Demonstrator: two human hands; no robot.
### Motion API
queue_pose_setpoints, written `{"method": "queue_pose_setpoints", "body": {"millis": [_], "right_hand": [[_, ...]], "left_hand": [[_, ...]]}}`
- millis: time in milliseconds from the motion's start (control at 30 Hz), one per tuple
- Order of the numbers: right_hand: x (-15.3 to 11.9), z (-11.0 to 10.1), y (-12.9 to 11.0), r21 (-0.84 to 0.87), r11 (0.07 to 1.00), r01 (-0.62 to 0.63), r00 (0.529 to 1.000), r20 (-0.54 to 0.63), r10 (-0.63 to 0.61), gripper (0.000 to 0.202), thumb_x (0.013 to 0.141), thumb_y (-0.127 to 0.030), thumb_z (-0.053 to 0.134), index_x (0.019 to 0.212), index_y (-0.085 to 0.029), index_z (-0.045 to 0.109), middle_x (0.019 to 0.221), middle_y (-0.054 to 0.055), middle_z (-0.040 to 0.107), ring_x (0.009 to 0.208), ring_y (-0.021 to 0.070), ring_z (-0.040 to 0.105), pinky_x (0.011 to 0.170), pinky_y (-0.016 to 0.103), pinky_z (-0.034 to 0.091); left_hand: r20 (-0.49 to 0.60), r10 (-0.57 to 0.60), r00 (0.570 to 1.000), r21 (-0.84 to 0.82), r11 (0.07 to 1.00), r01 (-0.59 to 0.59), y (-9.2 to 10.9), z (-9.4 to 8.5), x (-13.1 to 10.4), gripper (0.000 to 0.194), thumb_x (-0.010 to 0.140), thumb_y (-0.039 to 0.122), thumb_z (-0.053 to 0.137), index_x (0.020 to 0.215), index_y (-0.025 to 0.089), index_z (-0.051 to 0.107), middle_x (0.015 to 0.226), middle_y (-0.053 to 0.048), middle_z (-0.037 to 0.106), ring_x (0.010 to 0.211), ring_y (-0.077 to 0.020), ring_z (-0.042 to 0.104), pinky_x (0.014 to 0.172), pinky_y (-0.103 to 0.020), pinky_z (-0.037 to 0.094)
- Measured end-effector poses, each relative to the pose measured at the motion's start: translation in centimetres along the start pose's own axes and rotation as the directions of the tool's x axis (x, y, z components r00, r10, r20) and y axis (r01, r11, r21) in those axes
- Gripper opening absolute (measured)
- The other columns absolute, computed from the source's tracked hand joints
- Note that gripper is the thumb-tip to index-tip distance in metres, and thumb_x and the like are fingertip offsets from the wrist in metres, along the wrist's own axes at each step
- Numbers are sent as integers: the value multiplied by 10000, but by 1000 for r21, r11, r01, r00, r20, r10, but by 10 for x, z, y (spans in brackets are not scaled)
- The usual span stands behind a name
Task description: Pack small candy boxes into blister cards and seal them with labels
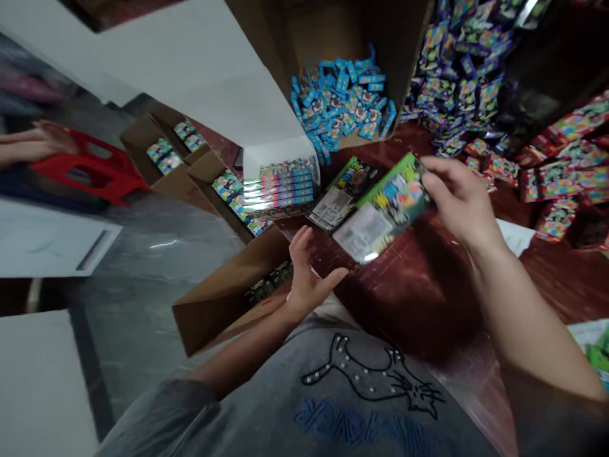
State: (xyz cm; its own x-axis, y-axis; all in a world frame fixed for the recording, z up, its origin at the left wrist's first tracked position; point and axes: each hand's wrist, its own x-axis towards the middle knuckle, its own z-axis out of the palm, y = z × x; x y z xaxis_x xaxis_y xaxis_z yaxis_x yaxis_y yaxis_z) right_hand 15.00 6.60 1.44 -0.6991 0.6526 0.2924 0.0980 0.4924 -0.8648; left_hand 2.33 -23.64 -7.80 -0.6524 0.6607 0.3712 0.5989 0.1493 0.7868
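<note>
Pinched at one end by the right fingers [435,184], the green-edged printed packet [383,212] tilts above the dark red surface [413,298], probably keeping its label exposed; the left hand [307,279] is empty, spread wide nearby.

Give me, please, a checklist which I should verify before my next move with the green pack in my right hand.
1. Right hand grips the held pack: ok, at one end.
2. Left hand is free: ok, open and holding nothing.
3. Space between held pack and white box is clear: not ok, a second pack lies there.
4. White box is open: ok, stacked packs show inside.
5. Held pack is undamaged: cannot tell, blurred.
</note>
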Motion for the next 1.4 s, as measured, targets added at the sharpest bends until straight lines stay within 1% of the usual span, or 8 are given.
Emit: {"method": "queue_pose_setpoints", "body": {"millis": [167, 367, 500, 667, 933, 1200, 1300, 1400], "right_hand": [[124, 74, 26, -119, 993, -2, 972, 235, 30, 425, 966, -428, 588, 1280, -183, 736, 1250, 140, 782, 1166, 326, 718, 1131, 533, 546], [148, 91, 46, -151, 970, 190, 904, 413, -113, 535, 840, -355, 701, 1362, -242, 720, 1511, 135, 654, 1457, 369, 572, 1265, 614, 408], [158, 88, 29, -50, 871, 489, 659, 676, -331, 420, 896, -427, 720, 1304, -336, 763, 1683, 51, 540, 1617, 370, 410, 1348, 643, 239], [186, 108, 5, -161, 847, 507, 444, 891, -97, 633, 784, -708, 795, 1239, -275, 718, 1216, 79, 758, 1104, 306, 687, 982, 453, 536], [200, 123, -8, -347, 817, 460, 263, 933, 248, 722, 570, -834, 871, 930, -274, 591, 694, -25, 617, 622, 170, 521, 553, 339, 358], [182, 117, 4, -403, 856, 323, 270, 907, 324, 1016, 498, -736, 967, 1338, -217, 728, 1292, 128, 797, 1078, 341, 776, 928, 484, 625], [178, 117, 3, -465, 863, 199, 154, 884, 441, 888, 508, -717, 979, 1232, -232, 806, 1175, 83, 837, 1024, 315, 798, 936, 482, 640], [169, 116, -3, -544, 837, 59, 152, 834, 531, 846, 395, -648, 1040, 1098, -219, 847, 1023, 56, 849, 906, 293, 800, 873, 473, 655]], "left_hand": [[-151, 88, 985, 257, 965, -47, -46, 16, 12, 1379, 681, 716, 966, 1725, 372, 133, 1771, -237, 95, 1672, -518, 237, 1297, -723, 379], [-77, -82, 994, 274, 957, 100, -70, 34, 46, 1236, 777, 476, 985, 1724, 347, 201, 1706, -234, 270, 1594, -466, 422, 1274, -673, 443], [-72, -94, 993, 239, 965, 109, -81, 35, 50, 1382, 764, 458, 992, 1754, 266, 47, 1637, -275, 380, 1548, -461, 465, 1271, -674, 428], [-110, -86, 990, 245, 963, 111, -83, 40, 49, 1404, 696, 444, 1024, 1740, 220, 111, 1650, -287, 407, 1552, -483, 437, 1273, -688, 398], [-95, -31, 995, 156, 987, 46, -77, 31, 45, 1124, 807, 318, 902, 1686, 250, 206, 1549, -228, 532, 1451, -409, 568, 1209, -608, 493], [-88, 33, 996, 192, 981, -16, -78, 39, 39, 1121, 805, 327, 922, 1654, 202, 200, 1586, -271, 467, 1536, -420, 496, 1248, -611, 470], [-57, 55, 997, 134, 990, -47, -83, 36, 47, 1062, 784, 371, 922, 1606, 156, 284, 1579, -296, 502, 1513, -443, 522, 1234, -629, 462], [-14, 10, 1000, 101, 995, -8, -84, 31, 55, 987, 742, 391, 932, 1522, 120, 392, 1497, -297, 571, 1455, -460, 562, 1220, -646, 457]]}}
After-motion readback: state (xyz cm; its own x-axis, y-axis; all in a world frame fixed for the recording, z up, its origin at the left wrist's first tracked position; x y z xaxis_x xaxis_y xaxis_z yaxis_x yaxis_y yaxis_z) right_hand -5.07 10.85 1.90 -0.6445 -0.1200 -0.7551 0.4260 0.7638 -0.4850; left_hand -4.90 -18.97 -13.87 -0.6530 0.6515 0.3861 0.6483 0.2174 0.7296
